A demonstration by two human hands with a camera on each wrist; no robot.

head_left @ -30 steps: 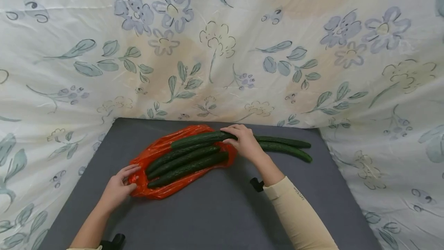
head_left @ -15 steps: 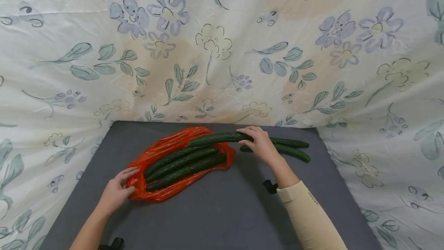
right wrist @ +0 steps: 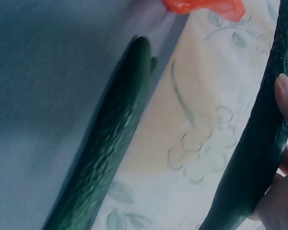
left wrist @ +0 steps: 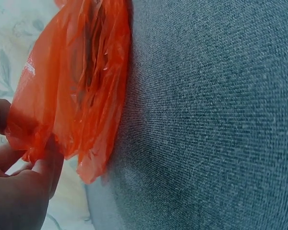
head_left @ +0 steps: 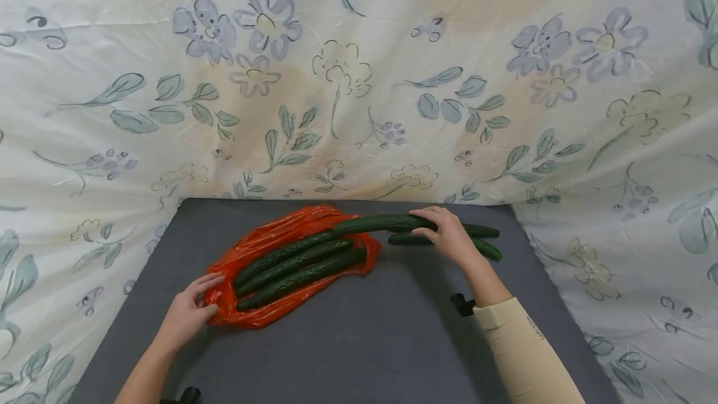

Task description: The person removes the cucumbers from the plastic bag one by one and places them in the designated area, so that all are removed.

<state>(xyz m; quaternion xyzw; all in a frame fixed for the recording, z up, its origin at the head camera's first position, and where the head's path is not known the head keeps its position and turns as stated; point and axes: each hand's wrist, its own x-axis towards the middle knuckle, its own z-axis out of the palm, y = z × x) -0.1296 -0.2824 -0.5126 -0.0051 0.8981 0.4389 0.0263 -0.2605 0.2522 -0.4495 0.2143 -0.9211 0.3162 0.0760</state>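
Observation:
My left hand (head_left: 189,309) pinches the near left end of a red plastic bag (head_left: 222,295), its thin film bunched between thumb and fingers in the left wrist view (left wrist: 38,143). Three dark green cucumbers (head_left: 300,276) lie side by side on the bag. In my right hand (head_left: 450,235) is another cucumber (head_left: 370,223), gripped near its right end, with its left tip over the bag's right edge. In the right wrist view the held cucumber (right wrist: 252,158) is raised off the table. Beneath and beside that hand lie two more cucumbers (head_left: 488,248), partly hidden by it.
The grey table (head_left: 348,341) carries everything. A floral cloth (head_left: 359,111) hangs behind it and along both sides. Black wrist mounts (head_left: 462,304) show at both forearms.
My right hand has moved right with its cucumber, drawing it off the bag toward the two cucumbers at the right. My left hand stays on the bag's end.

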